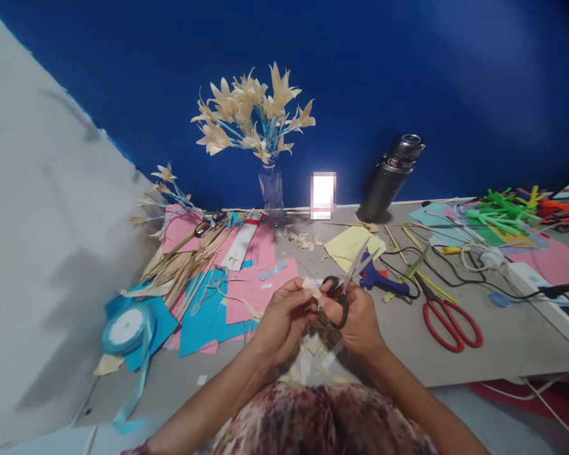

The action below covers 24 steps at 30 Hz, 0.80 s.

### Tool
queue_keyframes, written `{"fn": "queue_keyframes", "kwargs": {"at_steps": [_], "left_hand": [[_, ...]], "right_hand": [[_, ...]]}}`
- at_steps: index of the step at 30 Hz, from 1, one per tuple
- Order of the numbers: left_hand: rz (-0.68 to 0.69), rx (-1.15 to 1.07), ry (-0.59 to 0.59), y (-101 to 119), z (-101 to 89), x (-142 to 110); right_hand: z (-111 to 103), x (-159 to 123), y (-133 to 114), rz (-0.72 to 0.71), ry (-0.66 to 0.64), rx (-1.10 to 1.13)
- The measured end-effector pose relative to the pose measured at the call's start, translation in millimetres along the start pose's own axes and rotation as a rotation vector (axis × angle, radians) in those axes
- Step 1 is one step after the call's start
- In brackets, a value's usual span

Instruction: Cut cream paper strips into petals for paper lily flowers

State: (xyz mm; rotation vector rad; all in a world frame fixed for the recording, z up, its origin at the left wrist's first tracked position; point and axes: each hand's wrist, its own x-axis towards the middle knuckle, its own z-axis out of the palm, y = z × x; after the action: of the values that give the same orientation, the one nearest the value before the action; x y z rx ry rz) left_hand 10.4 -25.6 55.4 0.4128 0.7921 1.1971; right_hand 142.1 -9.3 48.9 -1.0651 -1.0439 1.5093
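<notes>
Perhaps the left hand (282, 316), its grip pinched closed on a thin, pale piece (312, 288) above the desk (507, 344), might crease it by squeezing. The right grip (364, 319), curled round black-handled scissors (345, 314), has their blades spread toward one o'clock; a careless swing could knock the blue glue gun (372, 277). From the hands, glossy turquoise ribbon (145, 370) trails at nine o'clock, papery cream flowers (224, 101) flare pointed petals at eleven, and a smooth, cylindrical flask (384, 189) stands at one.

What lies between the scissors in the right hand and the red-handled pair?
A blue glue gun and a green strip lie between them, as the head view shows.
</notes>
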Motion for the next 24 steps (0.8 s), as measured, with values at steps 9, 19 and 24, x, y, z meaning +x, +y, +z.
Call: {"fn": "queue_keyframes", "kwargs": {"at_steps": [9,19,24], "left_hand": [[-0.087,0.305,-0.126,19.1,-13.1,1.0],[0.124,0.038,0.117,8.8,0.3,12.5],[0.150,-0.017,0.127,4.5,6.2,13.7]], "right_hand": [[-24.6,9.0,-5.0,0.042,-0.121,-0.107],[-9.3,-10.1,29.1,0.026,-0.378,-0.129],[-6.0,-11.9,27.6,0.066,-0.360,-0.139]]}}
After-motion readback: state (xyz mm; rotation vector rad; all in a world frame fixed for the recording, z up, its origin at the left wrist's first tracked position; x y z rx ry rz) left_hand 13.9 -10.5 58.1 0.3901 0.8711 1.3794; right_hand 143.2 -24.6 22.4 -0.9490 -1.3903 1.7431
